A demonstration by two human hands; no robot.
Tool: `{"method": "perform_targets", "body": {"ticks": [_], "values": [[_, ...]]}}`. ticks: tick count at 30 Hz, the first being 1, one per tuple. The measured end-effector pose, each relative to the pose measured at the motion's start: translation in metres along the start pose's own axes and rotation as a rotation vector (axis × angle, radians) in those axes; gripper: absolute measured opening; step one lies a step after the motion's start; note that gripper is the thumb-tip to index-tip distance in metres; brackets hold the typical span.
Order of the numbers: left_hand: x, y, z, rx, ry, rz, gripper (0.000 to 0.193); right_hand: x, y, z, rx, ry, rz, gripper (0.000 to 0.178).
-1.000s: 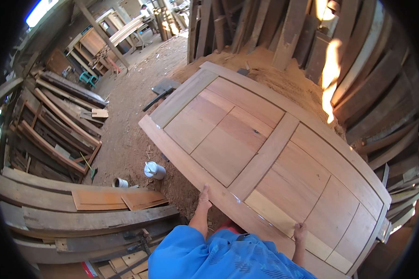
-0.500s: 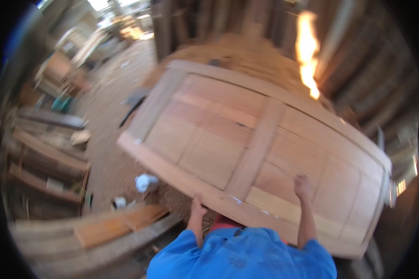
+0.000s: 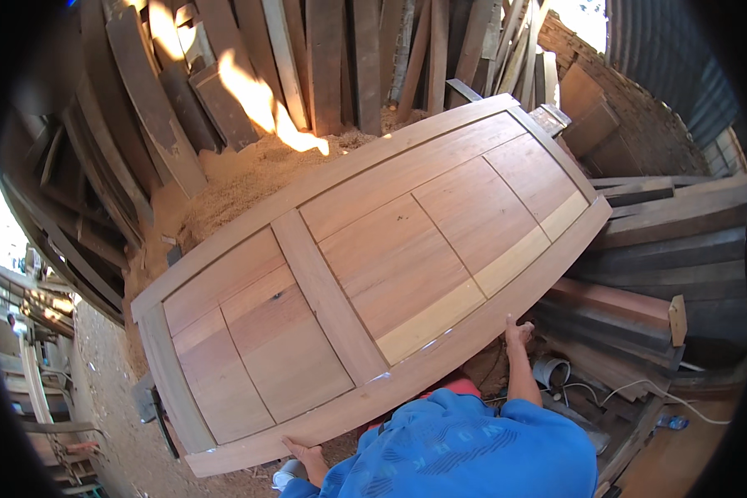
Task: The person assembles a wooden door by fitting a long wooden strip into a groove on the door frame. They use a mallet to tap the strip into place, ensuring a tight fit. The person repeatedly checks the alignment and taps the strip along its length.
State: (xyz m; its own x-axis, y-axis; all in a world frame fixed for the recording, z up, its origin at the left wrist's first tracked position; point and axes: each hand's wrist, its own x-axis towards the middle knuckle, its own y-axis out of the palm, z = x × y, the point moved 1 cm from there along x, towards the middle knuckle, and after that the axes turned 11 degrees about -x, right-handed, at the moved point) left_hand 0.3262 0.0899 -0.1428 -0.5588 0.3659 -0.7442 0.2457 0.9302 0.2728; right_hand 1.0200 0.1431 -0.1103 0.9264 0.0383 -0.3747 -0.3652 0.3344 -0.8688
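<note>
A large wooden panelled door [image 3: 328, 286] lies tilted across the view, its framed panels facing up and a cross rail between them. My left hand [image 3: 309, 459] holds the near edge towards its left end, with part of the hand on top and the other fingers hidden. Farther right along the same edge, my right hand [image 3: 519, 333] grips the rim, its fingers partly out of sight under the frame. White marks show along the near rail. What bears the door underneath is mostly hidden.
Wooden boards [image 3: 338, 66] lean upright along the back. Below them lies a heap of sawdust [image 3: 216, 187]. Stacked timber [image 3: 672, 212] fills the right side, near a white cable [image 3: 668, 397] and a plastic bottle [image 3: 672, 422]. A metal clamp-like part [image 3: 549, 120] sits by the door's far right corner.
The view has swung right, so the door now slants up to the right. My right hand has gone from above the panel to its near edge; my left hand stays on that edge.
</note>
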Motion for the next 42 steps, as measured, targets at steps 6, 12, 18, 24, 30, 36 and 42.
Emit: {"method": "perform_targets", "body": {"ticks": [6,12,18,24,30,36,42], "values": [[0.003,-0.007,0.005,0.055,0.027,0.128,0.086,0.001,0.049,-0.003,0.936,0.193,0.574,0.085],[0.025,-0.035,-0.055,1.237,0.053,-0.241,0.090,-0.009,0.059,-0.001,0.942,0.240,0.906,0.068],[0.013,0.119,-0.066,1.441,0.721,-0.435,0.097,-0.021,0.040,-0.025,0.979,0.069,1.087,0.073],[0.001,0.369,-0.046,1.624,1.141,0.342,0.076,-0.094,0.025,-0.046,1.241,0.312,1.568,0.078],[0.107,0.468,-0.070,1.677,1.313,0.435,0.067,-0.125,0.060,-0.068,1.010,0.148,1.059,0.082],[0.184,0.581,-0.073,1.762,1.387,0.434,0.072,-0.196,0.049,-0.085,0.999,0.415,0.960,0.093],[0.262,0.641,-0.079,1.819,1.583,0.467,0.060,-0.252,0.079,-0.045,0.917,0.351,0.901,0.096]]}}
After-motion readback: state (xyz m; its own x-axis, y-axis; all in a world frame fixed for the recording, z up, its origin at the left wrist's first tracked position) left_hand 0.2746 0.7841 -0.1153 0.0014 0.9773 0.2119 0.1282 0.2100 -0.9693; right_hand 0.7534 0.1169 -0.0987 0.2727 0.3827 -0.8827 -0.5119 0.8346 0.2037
